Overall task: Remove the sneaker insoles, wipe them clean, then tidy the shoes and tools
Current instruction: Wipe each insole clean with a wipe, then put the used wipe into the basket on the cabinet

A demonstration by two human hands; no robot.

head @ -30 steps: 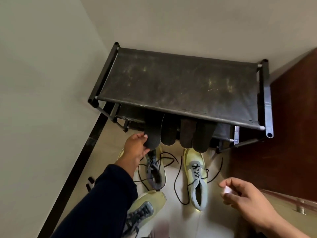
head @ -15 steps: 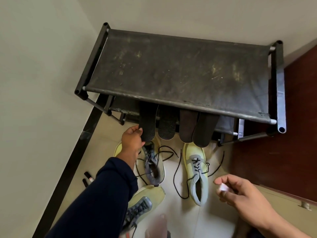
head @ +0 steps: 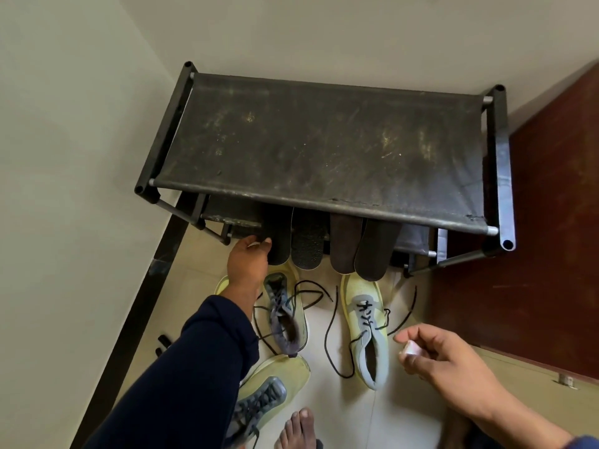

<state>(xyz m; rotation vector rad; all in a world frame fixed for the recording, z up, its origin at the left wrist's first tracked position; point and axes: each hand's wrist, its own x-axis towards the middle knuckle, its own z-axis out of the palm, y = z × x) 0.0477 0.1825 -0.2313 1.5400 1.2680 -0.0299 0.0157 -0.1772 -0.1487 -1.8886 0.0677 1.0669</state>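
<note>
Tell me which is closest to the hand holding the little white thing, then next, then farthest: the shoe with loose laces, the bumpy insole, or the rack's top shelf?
From the right hand:
1. Unlaced sneaker, just left of it.
2. Bumpy insole, hanging under the shelf.
3. Top shelf, farthest back.

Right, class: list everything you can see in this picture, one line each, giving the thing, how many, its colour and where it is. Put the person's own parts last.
Shoe rack: one, black frame with dusty dark fabric top, in the corner against the wall.
Insoles: four, dark, hanging side by side from the lower shelf edge.
Sneakers: three, yellow-green and grey with loose black laces, on the tiled floor below the rack.
Small dark items: uncertain count, black, on the floor by the left wall.
Door: one, reddish-brown, right side.
White wad: one, whitish, pinched in the right hand.
Left hand: one, navy sleeve, touching the leftmost insole.
Right hand: one, lower right.
Bare foot: one, bottom edge.
</note>
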